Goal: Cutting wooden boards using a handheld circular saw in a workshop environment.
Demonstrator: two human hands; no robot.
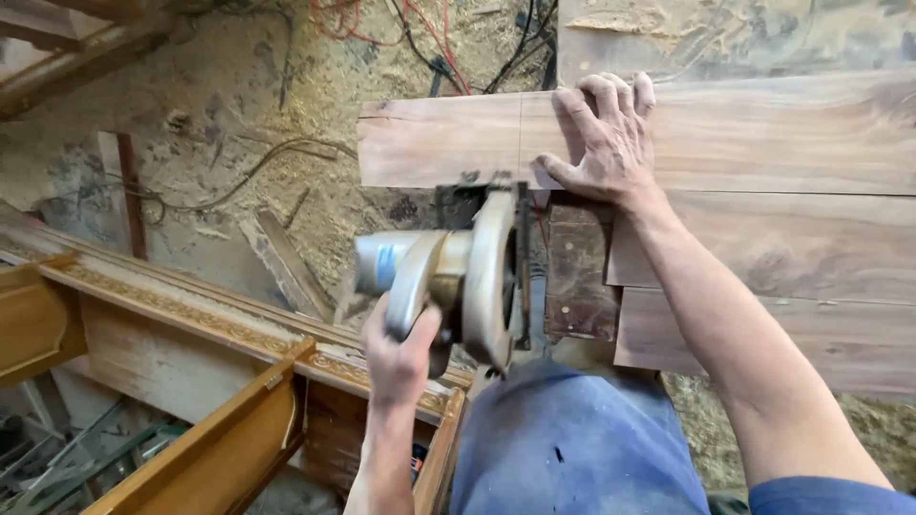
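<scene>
My left hand [399, 351] grips the handle of a hand-held circular saw [456, 269], whose round guard stands just below the near edge of a long wooden plank [763, 133]. A thin dark line runs across the plank [521, 129] above the saw. My right hand [603, 135] lies flat on the plank just right of that line, fingers spread toward the far edge. The plank rests on other boards [792, 253], and a dark wood block [578, 267] sits beneath it beside the saw. My knee in blue trousers [572, 443] is below the saw.
Sawdust covers the floor [239, 105], with red and black cables [429, 38] at the top. A carved, varnished wooden furniture frame [191, 334] stretches across the lower left. Loose wood strips [129, 191] lie in the sawdust.
</scene>
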